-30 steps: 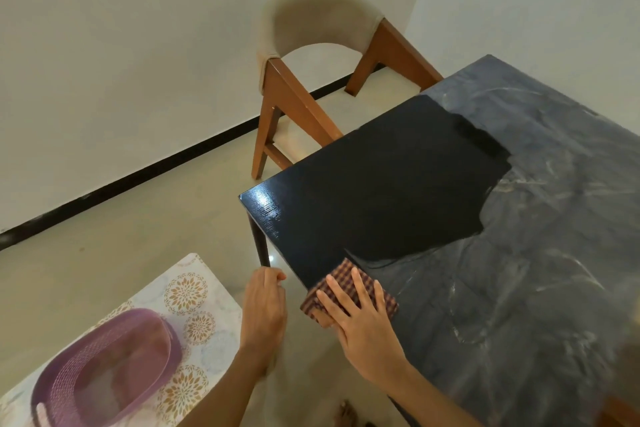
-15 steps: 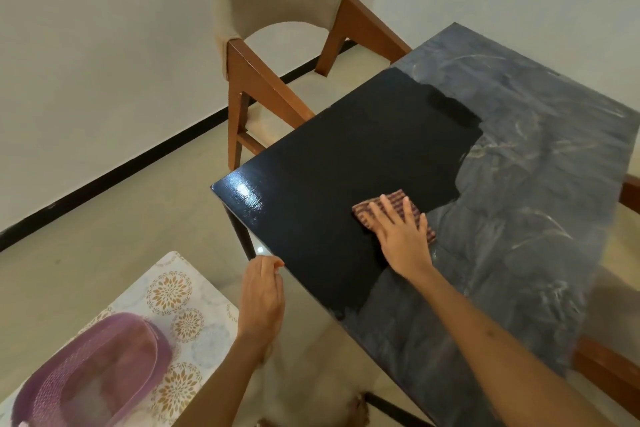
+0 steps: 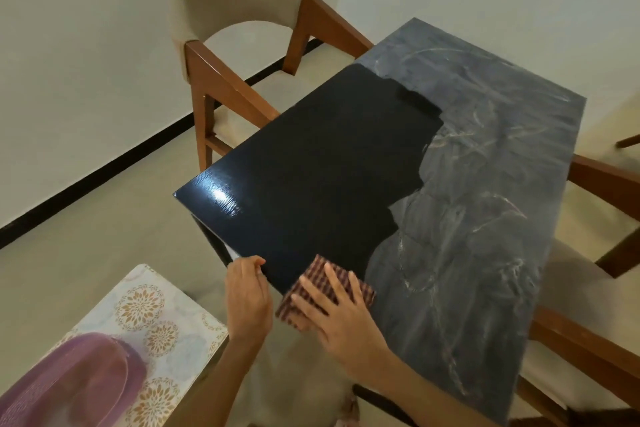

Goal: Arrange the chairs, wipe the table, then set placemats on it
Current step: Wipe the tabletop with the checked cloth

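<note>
Right hand (image 3: 341,317) lies flat on a checked cloth (image 3: 323,288), fingers straight and spread, pressing it onto the table (image 3: 485,253) at the near edge. Cloth is dark red and tan, folded to a rough square; one corner juts past the table edge toward the left hand.

Left hand (image 3: 247,295) sits at the near edge of the table, just beside the cloth. Fingers bend over the edge; whether they truly grip it or only rest there I cannot tell.

Tabletop shows two zones: a glossy black patch (image 3: 311,166) covering the near-left part, with a light glint by the left corner, and a dull grey film with pale swirl marks (image 3: 485,149) over the right and far parts. The boundary between them is ragged. The cloth sits right on that boundary.

One chair (image 3: 242,45) with a beige padded curved back and brown wooden frame stands at the far-left side of the table, seat tucked partly under it. Wooden arms of another chair (image 3: 606,184) show along the right side, with a pale seat below.

Lower left: a placemat (image 3: 156,322) with gold floral medallions on a pale ground, carrying a purple woven basket (image 3: 69,388), blurred, well apart from the table
</note>
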`<state>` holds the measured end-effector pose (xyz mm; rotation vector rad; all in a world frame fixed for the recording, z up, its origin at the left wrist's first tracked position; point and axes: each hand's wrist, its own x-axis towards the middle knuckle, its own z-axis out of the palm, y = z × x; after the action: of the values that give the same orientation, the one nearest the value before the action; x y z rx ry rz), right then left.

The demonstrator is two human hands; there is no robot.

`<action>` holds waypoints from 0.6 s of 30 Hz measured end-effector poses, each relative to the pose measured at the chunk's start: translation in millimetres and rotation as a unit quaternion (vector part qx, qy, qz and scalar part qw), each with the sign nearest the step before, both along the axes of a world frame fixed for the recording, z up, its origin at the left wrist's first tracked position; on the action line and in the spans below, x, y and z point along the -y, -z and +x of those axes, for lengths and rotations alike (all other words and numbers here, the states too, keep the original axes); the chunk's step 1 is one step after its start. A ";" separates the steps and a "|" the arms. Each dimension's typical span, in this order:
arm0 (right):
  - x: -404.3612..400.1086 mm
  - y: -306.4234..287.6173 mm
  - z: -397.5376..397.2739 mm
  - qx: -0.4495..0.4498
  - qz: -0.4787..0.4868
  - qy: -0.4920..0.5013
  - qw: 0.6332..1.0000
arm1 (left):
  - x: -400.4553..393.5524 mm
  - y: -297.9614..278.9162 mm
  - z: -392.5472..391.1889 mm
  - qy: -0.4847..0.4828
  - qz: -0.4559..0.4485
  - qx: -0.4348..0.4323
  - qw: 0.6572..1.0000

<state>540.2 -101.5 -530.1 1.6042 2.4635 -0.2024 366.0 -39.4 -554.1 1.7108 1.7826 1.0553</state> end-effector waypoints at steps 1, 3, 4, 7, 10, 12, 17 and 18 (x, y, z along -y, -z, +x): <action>8.1 2.0 7.0 0.004 0.004 -0.017 1.000 | -1.6 -1.8 2.0 0.007 0.005 -0.005 1.000; 16.8 2.1 22.8 0.006 0.005 -0.046 0.999 | -3.8 -7.0 10.8 0.014 0.010 -0.012 1.000; 17.1 1.5 29.0 0.003 0.009 -0.058 0.998 | -3.8 -9.4 15.8 0.015 0.012 -0.019 1.000; 6.5 -0.4 43.7 -0.015 0.026 -0.037 0.999 | -2.4 -14.7 34.2 0.040 0.028 -0.042 0.998; -20.0 -0.7 73.6 -0.030 0.030 0.041 0.998 | -1.4 -18.4 60.6 0.080 0.049 -0.061 0.994; -43.2 -1.2 102.2 -0.022 0.028 0.079 0.996 | -2.4 -21.4 80.4 0.099 0.066 -0.085 0.989; -107.9 -3.3 183.6 0.000 0.029 0.139 0.990 | -15.5 -25.6 146.6 0.150 0.089 -0.138 0.975; -119.7 -3.2 199.8 0.001 0.034 0.154 0.987 | -19.9 -25.6 161.7 0.163 0.092 -0.149 0.971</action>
<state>740.0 18.3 -526.9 2.0089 2.2296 -0.1632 527.7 -19.5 -528.5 2.2839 1.5273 0.8783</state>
